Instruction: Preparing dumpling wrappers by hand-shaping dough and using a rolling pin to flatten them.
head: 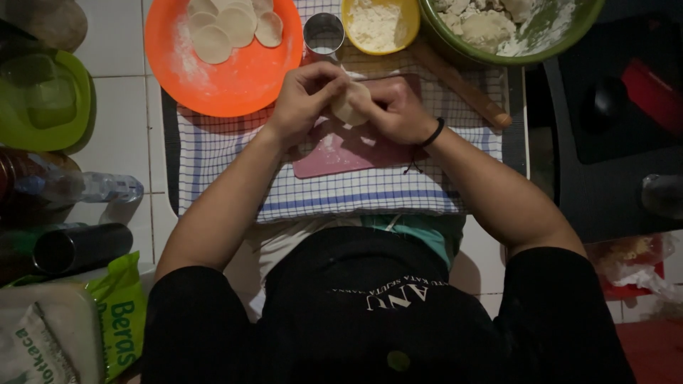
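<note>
Two hands meet just above the middle of the frame, and between them sits one pale round of dough (351, 105). Your left hand (307, 96) curls over its left edge, your right hand (393, 108) cups its right side, and both sets of fingers close around it, thumbs pressing in toward the centre. The piece hangs just over the pink board (341, 153), which lies on the blue checked cloth (341, 192).

It looks soft and light, the kind of thing that dents wherever you push, so keep the hold on the rim with fingertips and let the middle stay free. A thin disc like this will likely tear or stretch if you pull it by one edge; both sides supported is the safe way. The flour dusting should keep it from sticking to your skin.

Up at the top left, the orange plate (228, 85) carries several flat rounds (235, 25) already, overlapping a little. Beside it at top centre stands a small metal cup (324, 34), then a yellow bowl (409, 32) of white flour, and at the top right a green bowl (569, 32) with lumps of dough (487, 28). A wooden rolling pin (462, 89) lies slanted just beyond your right hand.
</note>
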